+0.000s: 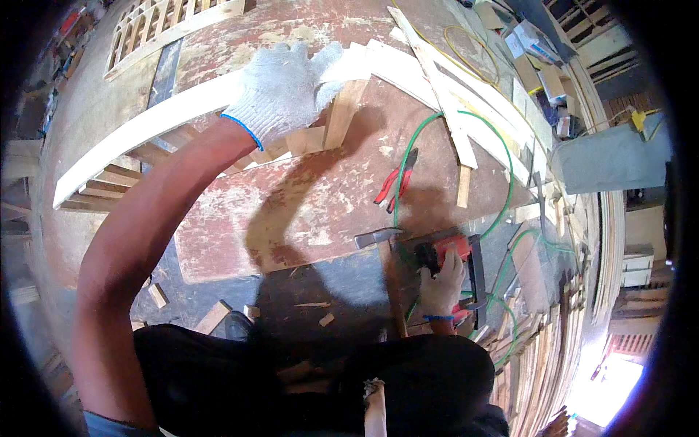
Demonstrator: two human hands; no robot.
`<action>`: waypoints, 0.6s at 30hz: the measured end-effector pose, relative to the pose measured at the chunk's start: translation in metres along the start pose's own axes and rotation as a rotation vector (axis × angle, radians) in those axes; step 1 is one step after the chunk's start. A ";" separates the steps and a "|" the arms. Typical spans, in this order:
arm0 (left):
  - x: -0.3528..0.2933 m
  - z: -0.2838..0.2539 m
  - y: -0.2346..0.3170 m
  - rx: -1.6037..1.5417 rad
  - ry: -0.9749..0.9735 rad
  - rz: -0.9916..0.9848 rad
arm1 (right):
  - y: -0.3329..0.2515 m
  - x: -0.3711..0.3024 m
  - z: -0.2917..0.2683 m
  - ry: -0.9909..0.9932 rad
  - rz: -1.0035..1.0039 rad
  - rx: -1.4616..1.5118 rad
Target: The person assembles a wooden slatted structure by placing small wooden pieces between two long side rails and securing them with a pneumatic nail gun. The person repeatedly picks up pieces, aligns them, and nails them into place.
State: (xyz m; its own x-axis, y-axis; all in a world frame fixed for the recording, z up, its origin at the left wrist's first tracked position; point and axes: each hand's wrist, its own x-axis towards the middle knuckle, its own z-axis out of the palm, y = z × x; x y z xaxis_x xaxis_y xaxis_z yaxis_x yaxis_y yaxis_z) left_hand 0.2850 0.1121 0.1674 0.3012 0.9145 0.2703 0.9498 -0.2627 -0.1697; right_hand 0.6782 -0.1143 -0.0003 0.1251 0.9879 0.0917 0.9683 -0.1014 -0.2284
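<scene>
My left hand [280, 91], in a white knit glove with a blue cuff, is closed over the top board of a slatted wooden frame [145, 130], close to its right end. Its fingers bend over the far edge, and the thumb lies apart toward the right. Short wooden slats show beneath that pale board. In my gloved right hand [443, 288] is a red and black nail gun [477, 277], low on the right, with my fingers wrapped round its body. Just left of the tool lies a hammer [377, 238] with a wooden handle.
Red-handled pliers [397, 182] lie near a looping green hose [507, 153]. Pale boards [437, 91] cross at the far right. Another slatted frame [171, 29] lies at the far left. Stacked wood strips [546, 357] line the right, and wood offcuts [212, 317] litter the floor near my legs.
</scene>
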 end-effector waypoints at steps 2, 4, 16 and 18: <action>0.000 0.000 -0.003 0.007 -0.018 -0.010 | -0.008 -0.006 0.002 -0.064 0.187 0.040; 0.002 0.002 -0.003 0.002 -0.005 -0.006 | 0.000 -0.020 0.004 -0.038 0.251 -0.011; -0.001 0.001 -0.008 -0.196 0.039 -0.005 | 0.035 -0.019 0.010 -0.018 0.182 -0.108; -0.003 0.001 -0.008 -0.173 0.033 -0.012 | 0.049 -0.020 0.015 -0.035 0.195 -0.080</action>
State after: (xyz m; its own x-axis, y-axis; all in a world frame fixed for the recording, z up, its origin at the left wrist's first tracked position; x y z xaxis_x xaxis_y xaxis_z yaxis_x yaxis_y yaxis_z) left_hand 0.2763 0.1122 0.1666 0.2895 0.9081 0.3027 0.9529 -0.3033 -0.0014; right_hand 0.7194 -0.1375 -0.0279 0.3058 0.9519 0.0193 0.9406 -0.2989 -0.1610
